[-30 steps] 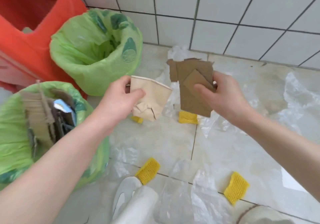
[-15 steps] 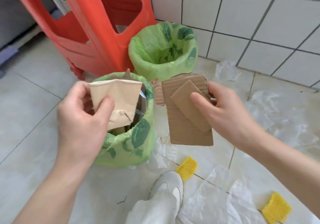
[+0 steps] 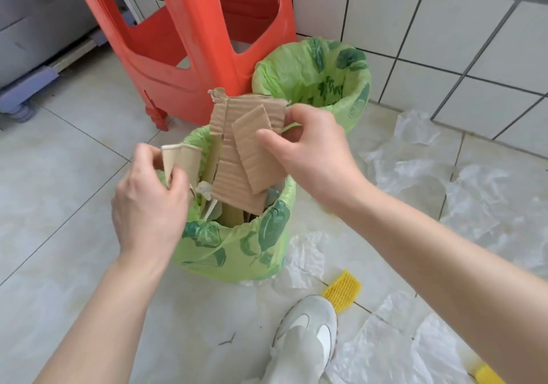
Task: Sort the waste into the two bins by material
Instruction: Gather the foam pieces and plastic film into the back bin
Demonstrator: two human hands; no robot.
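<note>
My left hand (image 3: 148, 205) pinches a flattened beige paper cup (image 3: 181, 161) over the left rim of the near bin (image 3: 237, 250), which is lined with a green bag and holds cardboard and paper. My right hand (image 3: 311, 152) holds brown cardboard pieces (image 3: 246, 152) between thumb and fingers, hanging over the same bin's mouth. A second green-lined bin (image 3: 350, 104) stands behind, against the tiled wall, and looks nearly empty inside.
A red plastic stool (image 3: 178, 42) stands behind the bins. Clear plastic sheets (image 3: 474, 190) lie across the floor at right, with yellow foam nets (image 3: 342, 290) among them. My white shoe (image 3: 305, 339) is near the bottom. Grey furniture (image 3: 35, 27) sits at far left.
Both hands have moved left and down over the near bin with the cup and the cardboard. The view has swung left with them; the cup is now squeezed narrower.
</note>
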